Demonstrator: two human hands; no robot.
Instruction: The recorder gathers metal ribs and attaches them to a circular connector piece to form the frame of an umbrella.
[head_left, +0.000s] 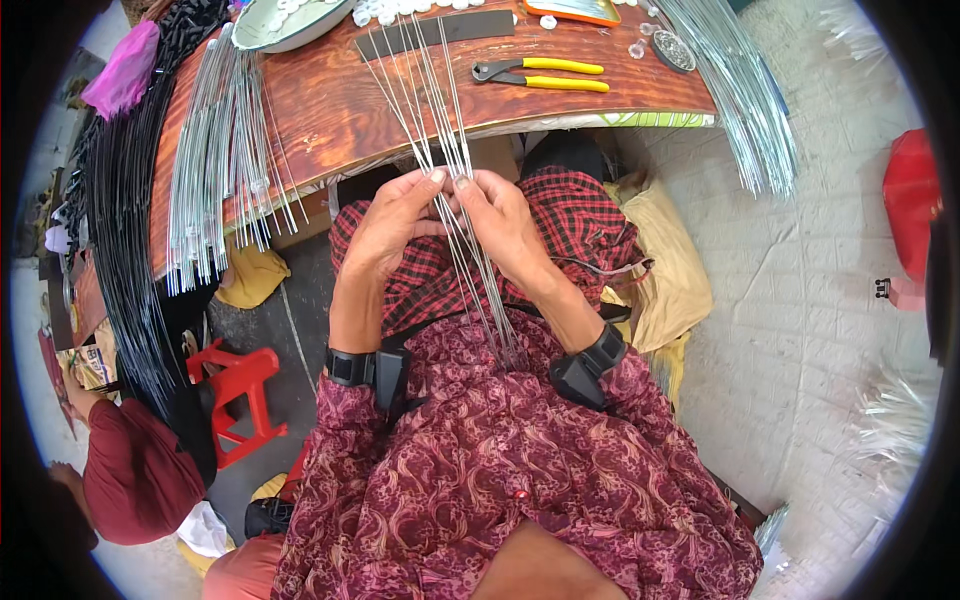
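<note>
Over my lap, my left hand and my right hand are close together, each closed on a loose bundle of thin metal wires. Both thumbs lie on top of the wires. Beyond my fingers the wires fan out over the edge of the wooden table. Their near ends point back at my patterned shirt. Yellow-handled end-cutting pliers lie on the table beyond my right hand. A flat dark strip rests under the far ends of the wires.
Clear rods and black rods hang off the table's left side, more clear rods off its right. A basin, orange tray and small dish of metal bits stand farther back. A red stool and another person's sleeve are left.
</note>
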